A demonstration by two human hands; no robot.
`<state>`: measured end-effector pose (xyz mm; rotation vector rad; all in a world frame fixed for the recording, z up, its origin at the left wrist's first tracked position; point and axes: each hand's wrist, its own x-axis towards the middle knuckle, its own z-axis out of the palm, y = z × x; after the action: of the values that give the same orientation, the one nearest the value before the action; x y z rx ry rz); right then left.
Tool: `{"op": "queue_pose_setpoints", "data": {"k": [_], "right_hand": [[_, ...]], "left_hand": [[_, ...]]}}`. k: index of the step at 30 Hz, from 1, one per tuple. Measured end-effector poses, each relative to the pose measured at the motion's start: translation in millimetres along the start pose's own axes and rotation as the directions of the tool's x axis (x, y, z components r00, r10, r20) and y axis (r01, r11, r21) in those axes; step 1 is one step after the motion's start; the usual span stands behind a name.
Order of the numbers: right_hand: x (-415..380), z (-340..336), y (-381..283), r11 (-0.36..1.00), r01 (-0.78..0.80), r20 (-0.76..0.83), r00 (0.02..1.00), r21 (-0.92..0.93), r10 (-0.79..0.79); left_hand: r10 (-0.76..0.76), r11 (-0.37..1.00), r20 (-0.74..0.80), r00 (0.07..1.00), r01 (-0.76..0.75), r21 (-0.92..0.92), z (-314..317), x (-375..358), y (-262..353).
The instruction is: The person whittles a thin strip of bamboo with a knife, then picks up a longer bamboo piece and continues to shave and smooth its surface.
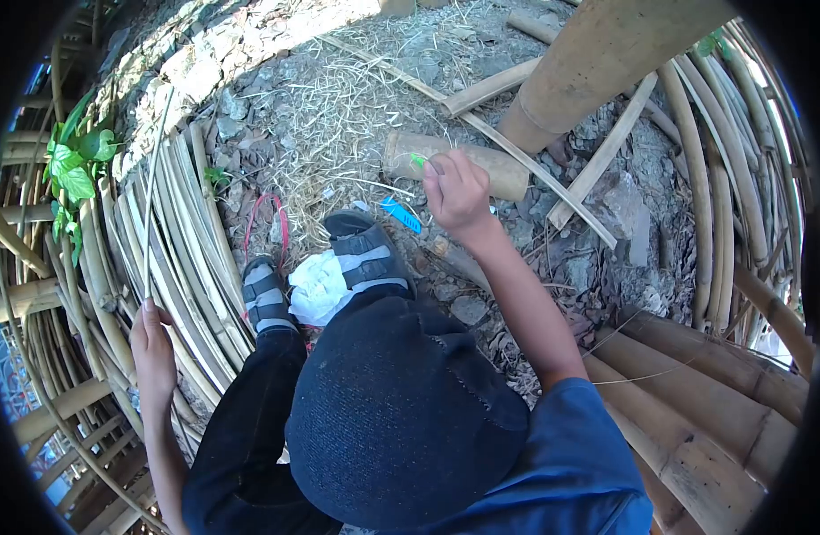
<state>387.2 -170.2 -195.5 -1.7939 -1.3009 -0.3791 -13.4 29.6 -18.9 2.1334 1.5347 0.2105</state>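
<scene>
My left hand (151, 346) is closed around the lower part of a thin bamboo strip (157, 174), which stands up and away beside a stack of split strips. My right hand (461, 192) is closed in a pinch in front of a short bamboo piece (508, 176) on the ground. From its fingertips pokes a small bright green object (417, 160); its kind is too small to make out. Just below that hand, on the ground, lies a blue flat item (401, 215) with dark markings.
Split bamboo strips (182, 241) are stacked at the left. A thick bamboo post (579, 80) rises at the upper right, and large bamboo poles (695, 401) lie at the lower right. Crumpled white plastic (318, 290) sits between my sandalled feet, near a pink loop (282, 227).
</scene>
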Motion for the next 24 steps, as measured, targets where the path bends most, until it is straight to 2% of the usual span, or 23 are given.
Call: {"op": "queue_pose_setpoints", "data": {"k": [2, 3, 4, 5, 7, 8, 10, 12, 13, 14, 15, 16, 18, 20, 22, 23, 24], "right_hand": [[-4, 3, 6, 0.998, 0.057, -0.026, 0.998, -0.021, -0.057], [0, 3, 6, 1.0, 0.006, -0.038, 0.999, 0.007, -0.006], [4, 5, 5, 0.998, -0.038, -0.041, 0.998, 0.048, 0.04], [3, 2, 3, 0.997, -0.028, -0.033, 0.999, 0.071, 0.03], [8, -15, -7, 0.995, -0.055, -0.213, 0.974, 0.081, 0.071], [4, -8, 3, 0.995, -0.045, -0.22, 0.973, 0.084, 0.062], [-11, 13, 31, 0.996, -0.073, -0.032, 0.997, 0.048, 0.075], [-7, 6, 28, 0.996, -0.093, -0.061, 0.994, -0.017, 0.092], [-6, -2, 17, 0.874, -0.361, -0.03, 0.92, 0.326, 0.391], [-5, -10, 9, 0.575, -0.553, 0.1, 0.767, 0.603, 0.634], [0, -14, 7, 0.396, -0.591, 0.227, 0.714, 0.703, 0.663], [5, -18, 6, 0.407, -0.58, 0.217, 0.723, 0.706, 0.655], [7, -24, 1, 0.299, -0.663, 0.353, 0.663, 0.687, 0.66], [1, -26, 7, 0.291, -0.652, 0.396, 0.693, 0.7, 0.602], [12, -39, -16, -0.273, -0.544, 0.565, 0.493, 0.794, 0.662], [-1, -31, -5, -0.462, -0.515, 0.665, 0.333, 0.722, 0.669], [-6, -33, -3, -0.46, -0.515, 0.664, 0.335, 0.723, 0.669]], "left_hand": [[-0.05, 0.999, 0.008, 0.999, 0.05, 0.019, 1, -2, 7], [-0.038, 0.998, -0.001, 0.999, 0.038, 0.049, 1, -1, 7], [-0.086, 0.996, 0.004, 0.996, 0.086, -0.002, -1, -2, 7], [-0.048, 0.999, -0.004, 0.999, 0.048, -0.008, -2, -3, 5], [-0.029, 0.999, -0.005, 1.0, 0.029, 0.027, -3, -2, 6], [-0.063, 0.997, -0.001, 0.998, 0.063, 0.042, -3, -4, 17], [-0.07, 0.998, 0.037, 0.997, 0.07, 0.007, -3, -4, 16], [-0.032, 0.999, 0.006, 0.999, 0.032, -0.012, -3, 0, 17], [-0.023, 1.0, 0.002, 1.0, 0.023, -0.015, -4, -6, 13], [-0.028, 0.999, -0.002, 1.0, 0.028, -0.017, -5, -9, 9], [-0.021, 1.0, -0.009, 1.0, 0.021, -0.006, -5, -8, 8], [-0.012, 1.0, -0.018, 1.0, 0.012, 0.003, -5, -6, 9], [-0.01, 1.0, -0.029, 1.0, 0.01, -0.003, -3, -8, 14], [0.013, 1.0, -0.026, 1.0, -0.014, -0.019, -2, -10, 17], [0.024, 0.999, -0.033, 0.999, -0.025, -0.025, -3, -8, 13], [0.03, 0.999, -0.034, 0.999, -0.031, -0.025, -3, -8, 9], [0.037, 0.999, -0.036, 0.999, -0.038, -0.026, -2, -8, 8]]}}
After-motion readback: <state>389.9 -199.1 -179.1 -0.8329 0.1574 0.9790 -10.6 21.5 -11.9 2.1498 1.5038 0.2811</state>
